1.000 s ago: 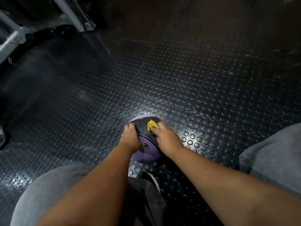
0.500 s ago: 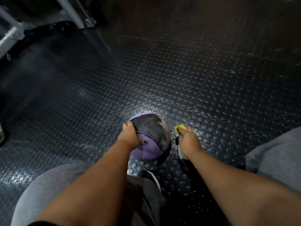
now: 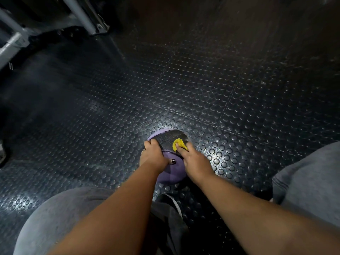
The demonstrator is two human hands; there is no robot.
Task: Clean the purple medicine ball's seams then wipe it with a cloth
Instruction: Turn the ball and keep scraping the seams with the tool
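The purple medicine ball (image 3: 172, 173) with a black textured panel sits on the studded rubber floor just in front of my knees. My left hand (image 3: 152, 156) grips its left side, fingers curled over the top and thumb on the near face. My right hand (image 3: 195, 161) holds a small yellow cloth (image 3: 179, 143) and presses it against the black panel on the ball's upper right. Most of the cloth is hidden under my fingers.
Dark studded rubber floor tiles (image 3: 202, 80) spread all around. A grey metal frame (image 3: 82, 17) and dark equipment stand at the far left. My knees in grey trousers (image 3: 60, 218) flank the ball, and a dark shoe (image 3: 171, 203) lies below it.
My right hand, which had dropped to the floor right of the ball half a second ago, has come back up and pressed the yellow cloth onto the black panel. The left hand kept its grip.
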